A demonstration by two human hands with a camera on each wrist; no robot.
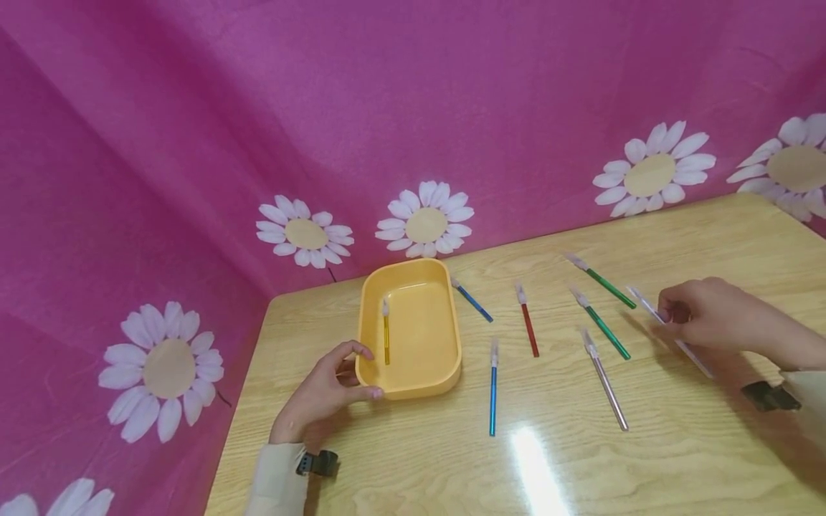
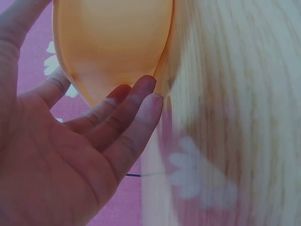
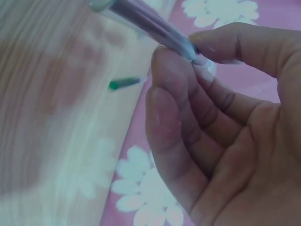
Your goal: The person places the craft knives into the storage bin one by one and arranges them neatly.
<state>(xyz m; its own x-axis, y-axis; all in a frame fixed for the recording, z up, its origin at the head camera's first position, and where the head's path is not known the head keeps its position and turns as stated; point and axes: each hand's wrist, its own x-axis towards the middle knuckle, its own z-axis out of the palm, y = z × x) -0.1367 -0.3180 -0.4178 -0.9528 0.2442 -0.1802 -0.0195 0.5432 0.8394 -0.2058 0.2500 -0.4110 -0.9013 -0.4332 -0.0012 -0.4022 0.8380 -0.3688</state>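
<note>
A yellow rectangular tray stands at the left of the table, with one yellow pen lying inside. My left hand holds its near left corner, index finger over the rim and thumb against the front wall. In the left wrist view the fingers lie along the tray's wall. To the right, my right hand pinches a slim pale pen just above the table. Seen from the right wrist, the pen looks clear with purplish inside, between thumb and fingertips.
Between tray and right hand lie several clear-capped pens: blue ones, a red pen, green ones and a pinkish-silver pen. A purple flowered cloth hangs behind the wooden table.
</note>
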